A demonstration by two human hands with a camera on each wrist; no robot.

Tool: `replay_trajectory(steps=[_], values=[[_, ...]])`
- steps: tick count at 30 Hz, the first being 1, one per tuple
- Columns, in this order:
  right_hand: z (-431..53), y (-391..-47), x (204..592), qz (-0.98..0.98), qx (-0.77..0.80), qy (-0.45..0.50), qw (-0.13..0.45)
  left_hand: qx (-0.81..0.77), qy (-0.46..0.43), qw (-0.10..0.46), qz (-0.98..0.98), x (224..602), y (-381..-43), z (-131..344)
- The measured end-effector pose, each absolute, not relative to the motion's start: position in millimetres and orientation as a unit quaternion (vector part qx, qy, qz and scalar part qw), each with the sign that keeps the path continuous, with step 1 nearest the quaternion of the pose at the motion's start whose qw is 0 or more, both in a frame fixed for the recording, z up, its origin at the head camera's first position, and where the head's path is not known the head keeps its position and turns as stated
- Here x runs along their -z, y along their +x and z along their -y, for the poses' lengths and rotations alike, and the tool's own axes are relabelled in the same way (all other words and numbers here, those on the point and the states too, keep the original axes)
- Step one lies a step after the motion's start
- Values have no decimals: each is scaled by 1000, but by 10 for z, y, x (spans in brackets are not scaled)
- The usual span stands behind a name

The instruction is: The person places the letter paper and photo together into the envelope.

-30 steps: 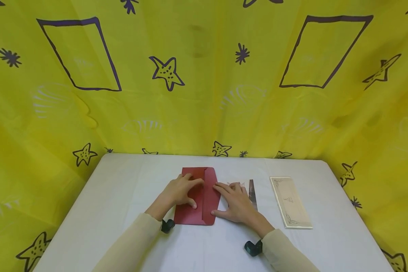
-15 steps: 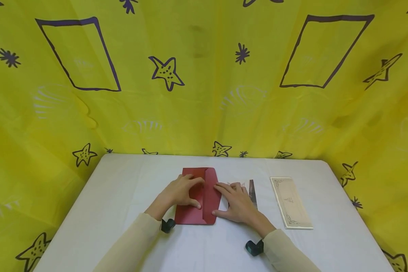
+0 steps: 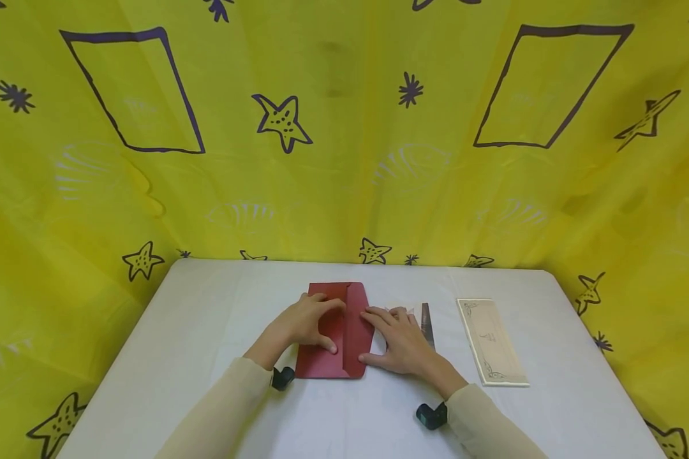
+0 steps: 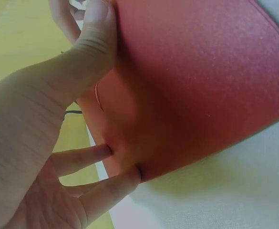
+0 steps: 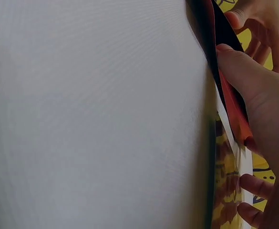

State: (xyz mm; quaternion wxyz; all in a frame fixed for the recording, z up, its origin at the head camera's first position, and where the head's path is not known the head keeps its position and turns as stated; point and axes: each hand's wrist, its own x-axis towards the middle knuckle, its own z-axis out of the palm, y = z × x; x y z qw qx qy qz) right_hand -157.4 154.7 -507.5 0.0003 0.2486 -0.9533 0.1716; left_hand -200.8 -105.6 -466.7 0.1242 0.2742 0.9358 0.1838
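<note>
Item: one red envelope, lying beneath the left hand, its flap unfolded toward the right hand.

Left hand: we record thumb and fingers spread apart, the thumb and other fingertips touching the envelope's face.

Right hand: spread, arched; we note the thumb and a finger touching the flap's outer edge, well apart from each other along it.

Printed sheet: partly hidden beneath the right hand, one dark strip showing past the knuckles.

Cream packet: flat, with ornamented corners, apart from the right hand on its outer side.

Also listed: beige sleeves above both wrists; white table under the hands; yellow curtain, star-patterned, beyond them.
</note>
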Motion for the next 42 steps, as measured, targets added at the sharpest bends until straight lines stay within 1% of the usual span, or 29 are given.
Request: replay_trajectory(steps=[9,14,26,35,39,42], values=[[-1556,-1582,5096,952,-172,253,7,-158,277,113,-941,4628,-2002,1026],[-1565,-1583,5105,953,-168,251,11,-169,278,111,-939,4626,-1984,1012],[-1565,-1582,5065,952,-174,251,3,-195,286,120,-930,4627,-2012,1067],[-1594,-1571,5031,943,-200,265,0,-186,285,105,-934,4627,-1988,1052],[-1633,-1570,5010,937,-216,274,22,-184,288,105,-934,4637,-1983,1046],[-1676,-1582,4981,933,-225,277,50,-185,287,106,-934,4633,-1977,1046]])
